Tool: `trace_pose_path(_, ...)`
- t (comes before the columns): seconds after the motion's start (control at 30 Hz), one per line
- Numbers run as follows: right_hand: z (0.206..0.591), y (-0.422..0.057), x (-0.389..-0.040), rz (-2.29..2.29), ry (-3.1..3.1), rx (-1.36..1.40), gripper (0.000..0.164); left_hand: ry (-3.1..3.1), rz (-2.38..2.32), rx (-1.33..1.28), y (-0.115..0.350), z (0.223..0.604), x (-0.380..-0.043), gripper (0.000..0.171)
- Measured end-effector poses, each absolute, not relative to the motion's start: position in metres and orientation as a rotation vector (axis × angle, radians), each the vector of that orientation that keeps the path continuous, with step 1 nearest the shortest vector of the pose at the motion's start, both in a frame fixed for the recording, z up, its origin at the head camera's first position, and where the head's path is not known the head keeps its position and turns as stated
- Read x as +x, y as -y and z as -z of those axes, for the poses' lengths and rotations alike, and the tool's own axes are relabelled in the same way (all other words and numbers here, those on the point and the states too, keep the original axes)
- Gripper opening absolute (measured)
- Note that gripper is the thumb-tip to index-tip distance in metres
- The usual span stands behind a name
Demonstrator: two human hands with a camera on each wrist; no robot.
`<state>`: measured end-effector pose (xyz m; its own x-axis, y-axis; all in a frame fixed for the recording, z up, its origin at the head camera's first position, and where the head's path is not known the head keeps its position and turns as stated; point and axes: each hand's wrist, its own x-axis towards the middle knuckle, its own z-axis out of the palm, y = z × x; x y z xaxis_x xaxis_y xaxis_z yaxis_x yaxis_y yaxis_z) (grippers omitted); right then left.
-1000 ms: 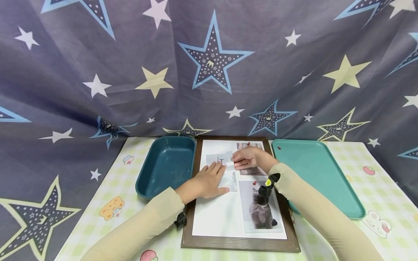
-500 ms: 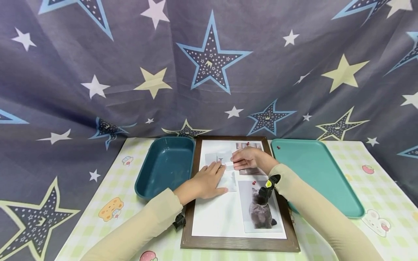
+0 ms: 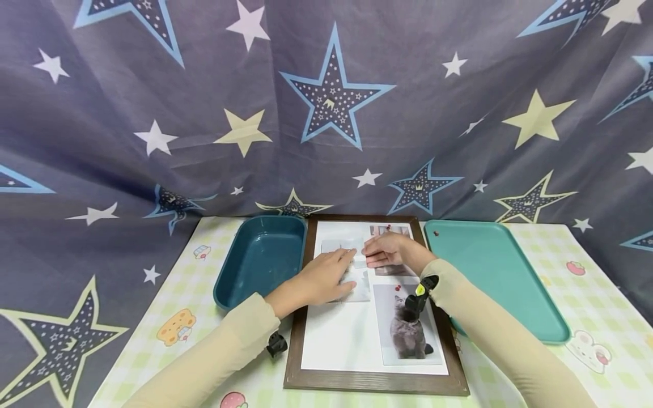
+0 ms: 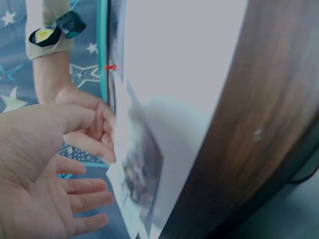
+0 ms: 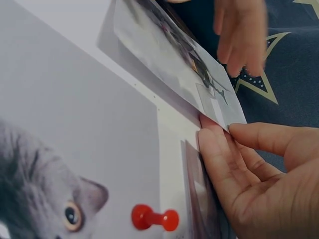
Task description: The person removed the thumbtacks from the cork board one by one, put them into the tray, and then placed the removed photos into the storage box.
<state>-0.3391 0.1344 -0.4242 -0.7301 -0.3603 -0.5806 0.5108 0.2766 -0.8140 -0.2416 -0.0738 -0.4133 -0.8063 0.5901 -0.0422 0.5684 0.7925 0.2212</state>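
A whiteboard in a brown wooden frame [image 3: 374, 379] lies on the table. Over its upper left part is a pale photo [image 5: 169, 64], dark bird-like shapes on it. My right hand [image 3: 385, 249] pinches this photo's right edge between thumb and fingers, the edge raised off the board in the right wrist view. My left hand [image 3: 321, 280] hovers over the photo with fingers extended, holding nothing; the left wrist view shows its fingers [image 4: 84, 201] spread apart. A grey cat photo [image 3: 408, 334] with a red push pin [image 5: 154, 217] is at the lower right.
Another pinned photo [image 3: 397, 231] at the board's upper right is partly behind my right hand. A dark teal deep tray [image 3: 260, 266] stands left of the board. To the right lies a green flat tray [image 3: 490, 272], with a red push pin [image 3: 436, 233] at its corner.
My left hand has lifted from the photo, its fingers no longer pressed flat, and shifted slightly. The right hand keeps its pinch at the photo's edge. The head view has tilted slightly.
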Motion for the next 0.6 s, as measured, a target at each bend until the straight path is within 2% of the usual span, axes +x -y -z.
trace_pose_path(0.23, 0.427, -0.136, -0.34, 1.543, -1.838, 0.129, 0.023, -2.962, -0.529, 0.902, 0.081, 0.395, -0.249, 0.066)
trace_pose_path(0.6, 0.425, -0.135, -0.337, 1.553, -1.837, 0.122, 0.028, -2.889, -1.069, 0.653, 0.12, 0.354, -0.26, 0.053)
